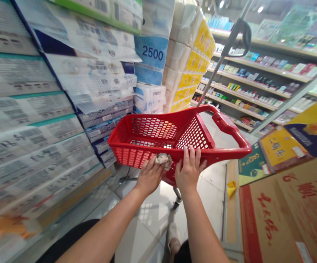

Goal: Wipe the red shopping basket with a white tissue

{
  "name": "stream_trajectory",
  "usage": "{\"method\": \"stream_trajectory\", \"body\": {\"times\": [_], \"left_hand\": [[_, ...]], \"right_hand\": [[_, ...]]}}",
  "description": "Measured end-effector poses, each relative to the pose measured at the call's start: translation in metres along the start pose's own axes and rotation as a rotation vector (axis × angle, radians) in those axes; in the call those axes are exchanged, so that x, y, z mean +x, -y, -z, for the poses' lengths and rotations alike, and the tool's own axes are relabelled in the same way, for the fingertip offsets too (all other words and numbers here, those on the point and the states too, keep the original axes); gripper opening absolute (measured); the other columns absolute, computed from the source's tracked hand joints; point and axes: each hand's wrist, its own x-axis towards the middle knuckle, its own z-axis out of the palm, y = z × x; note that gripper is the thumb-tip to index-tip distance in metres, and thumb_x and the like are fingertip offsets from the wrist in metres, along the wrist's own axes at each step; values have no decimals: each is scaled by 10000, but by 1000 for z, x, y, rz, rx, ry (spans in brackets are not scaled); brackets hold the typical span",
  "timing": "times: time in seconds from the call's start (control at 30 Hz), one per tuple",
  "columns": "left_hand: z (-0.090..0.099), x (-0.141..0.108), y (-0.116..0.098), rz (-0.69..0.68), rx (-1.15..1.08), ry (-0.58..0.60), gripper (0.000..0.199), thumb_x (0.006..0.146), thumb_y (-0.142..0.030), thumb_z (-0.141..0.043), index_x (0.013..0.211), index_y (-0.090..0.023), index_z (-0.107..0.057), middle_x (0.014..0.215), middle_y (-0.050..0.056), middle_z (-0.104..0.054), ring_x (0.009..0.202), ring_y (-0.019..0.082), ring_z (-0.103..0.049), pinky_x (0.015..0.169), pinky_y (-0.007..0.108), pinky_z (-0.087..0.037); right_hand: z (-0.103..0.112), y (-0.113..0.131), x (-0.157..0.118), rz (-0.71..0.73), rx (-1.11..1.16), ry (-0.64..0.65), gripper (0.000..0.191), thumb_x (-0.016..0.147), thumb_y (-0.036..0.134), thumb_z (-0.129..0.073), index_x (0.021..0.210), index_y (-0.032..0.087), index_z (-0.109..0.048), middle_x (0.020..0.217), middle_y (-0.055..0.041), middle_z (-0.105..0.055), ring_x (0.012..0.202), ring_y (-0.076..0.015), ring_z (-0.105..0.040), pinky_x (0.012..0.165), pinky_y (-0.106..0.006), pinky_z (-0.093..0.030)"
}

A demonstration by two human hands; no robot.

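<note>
A red plastic shopping cart [144, 150] with perforated walls stands before me, its basket holding nothing that I can make out. Against the near wall, my left hand [150, 176] presses a crumpled, whitish cloth [163, 160], its fingers curled over part of it. To the right of that, my right hand [189, 170] grips the near rim, with the fingers laid over the top edge. The cart's red handle [229, 128] curves away to the right, apart from both hands.
Stacked paper packs [92, 69] rise along the left. Yellow and white tissue packs [188, 62] stand behind the cart. Cardboard boxes [273, 215] are piled at the right, and stocked shelves [259, 84] fill the back. A grey pole [215, 73] slants up behind the cart.
</note>
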Motion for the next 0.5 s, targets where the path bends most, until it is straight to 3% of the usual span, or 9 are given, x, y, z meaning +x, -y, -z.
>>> {"method": "stream_trajectory", "body": {"times": [0.07, 0.17, 0.27, 0.4, 0.5], "left_hand": [[5, 4, 3, -50, -71, -32, 506, 955, -333, -441, 1451, -245, -397, 1328, 96, -597, 1288, 278, -492, 1065, 426, -380], [16, 12, 3, -70, -242, -105, 616, 980, -256, -322, 1541, -194, -77, 1441, 141, -479, 1328, 257, -459, 1074, 426, -405], [24, 19, -2, -10, -452, -118, 667, 974, -183, -250, 1519, -168, 135, 1489, 154, -412, 1353, 202, -435, 1068, 382, -433], [29, 21, 3, -51, -558, -88, 726, 935, -142, -313, 1526, -190, 106, 1315, 108, -598, 1194, 168, -573, 993, 336, -480], [33, 20, 16, -30, -372, -148, 678, 896, -146, -408, 1526, -241, -175, 1294, 95, -612, 1262, 228, -507, 1071, 444, -387]], "right_hand": [[3, 4, -5, 59, 75, -32, 421, 914, 167, -417, 1315, 184, -542, 1355, -122, -542, 1389, -298, -340, 1129, -615, -146], [5, 20, -14, 137, 320, -16, 412, 922, 151, -423, 1308, 213, -549, 1331, -104, -562, 1311, -239, -456, 1103, -476, -351], [2, 35, -19, 52, 586, 26, 448, 941, 173, -410, 1386, 182, -458, 1373, -137, -505, 1256, -203, -508, 1015, -376, -484], [-4, 30, -19, -78, 715, -17, 355, 937, 164, -425, 1262, 196, -563, 1184, -106, -592, 1107, -173, -593, 926, -326, -547], [-6, 16, -20, 63, 589, -86, 285, 922, 126, -451, 1087, 215, -666, 1077, -78, -628, 1057, -177, -588, 936, -358, -536]]}}
